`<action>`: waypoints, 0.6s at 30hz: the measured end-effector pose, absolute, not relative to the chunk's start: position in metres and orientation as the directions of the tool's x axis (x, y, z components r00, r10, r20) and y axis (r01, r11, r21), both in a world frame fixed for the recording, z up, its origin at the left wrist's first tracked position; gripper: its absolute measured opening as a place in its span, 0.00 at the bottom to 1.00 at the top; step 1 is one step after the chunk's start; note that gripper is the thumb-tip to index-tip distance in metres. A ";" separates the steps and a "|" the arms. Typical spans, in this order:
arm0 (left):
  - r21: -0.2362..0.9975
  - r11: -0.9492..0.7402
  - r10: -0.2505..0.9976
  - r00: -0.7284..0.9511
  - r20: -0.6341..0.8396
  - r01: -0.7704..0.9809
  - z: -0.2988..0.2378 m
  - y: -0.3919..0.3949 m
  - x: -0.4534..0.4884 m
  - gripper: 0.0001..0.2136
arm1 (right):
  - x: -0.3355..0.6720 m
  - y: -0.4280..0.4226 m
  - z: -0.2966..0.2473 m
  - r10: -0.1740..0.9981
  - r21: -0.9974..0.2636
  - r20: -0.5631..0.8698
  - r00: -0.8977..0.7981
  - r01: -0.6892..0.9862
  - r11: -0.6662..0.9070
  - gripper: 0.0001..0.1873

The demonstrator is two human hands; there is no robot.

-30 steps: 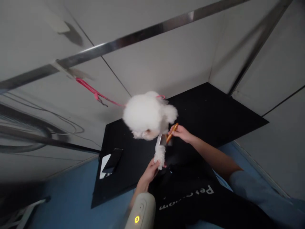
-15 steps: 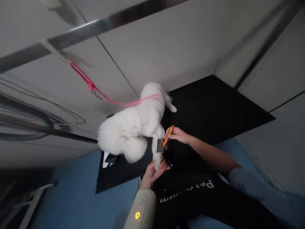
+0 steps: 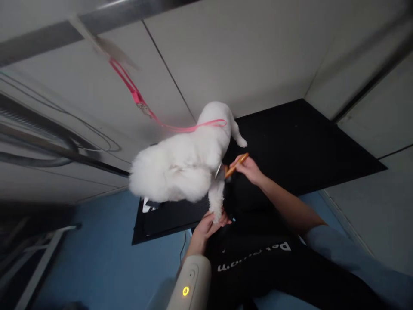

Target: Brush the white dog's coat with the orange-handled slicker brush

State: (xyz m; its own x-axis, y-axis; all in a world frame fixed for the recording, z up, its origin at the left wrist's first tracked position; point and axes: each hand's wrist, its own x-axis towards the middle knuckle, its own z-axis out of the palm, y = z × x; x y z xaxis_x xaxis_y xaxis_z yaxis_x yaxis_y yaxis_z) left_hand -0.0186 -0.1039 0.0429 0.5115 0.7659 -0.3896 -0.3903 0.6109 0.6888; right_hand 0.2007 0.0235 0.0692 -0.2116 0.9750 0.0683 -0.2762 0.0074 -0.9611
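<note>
A fluffy white dog is on the black grooming table, its head toward the left. A pink leash loops over its body and runs up to a metal bar. My left hand is closed around the paw end of one outstretched leg. In my right hand is a slicker brush with an orange-brown wooden handle. Its flat head is at the upper part of that leg, close to the dog's body. Whether the bristles touch the fur I cannot tell.
A metal bar crosses the wall above. Hoses and cables hang at the left. Something white and dark lies on the table beneath the dog's head. A white device with a yellow light sits on my left forearm.
The brush has moved up the leg toward the dog's body, and its handle has tilted. The dog's head has turned and lifted. The whole view has shifted somewhat.
</note>
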 end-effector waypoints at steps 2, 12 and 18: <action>0.800 0.538 0.799 0.461 -0.385 -0.264 0.042 -0.098 -0.023 0.22 | 0.199 0.018 0.069 0.926 -0.972 0.054 -0.374 -0.230 -0.036 0.23; 0.960 0.182 0.917 0.316 -0.244 0.213 0.044 -0.077 -0.034 0.15 | 0.192 -0.013 0.067 0.970 -0.986 -0.045 -0.238 -0.145 -0.081 0.19; 0.950 0.083 0.935 0.306 -0.178 0.300 0.030 -0.081 -0.026 0.11 | 0.190 -0.028 0.070 0.978 -0.993 -0.044 -0.204 -0.099 -0.066 0.16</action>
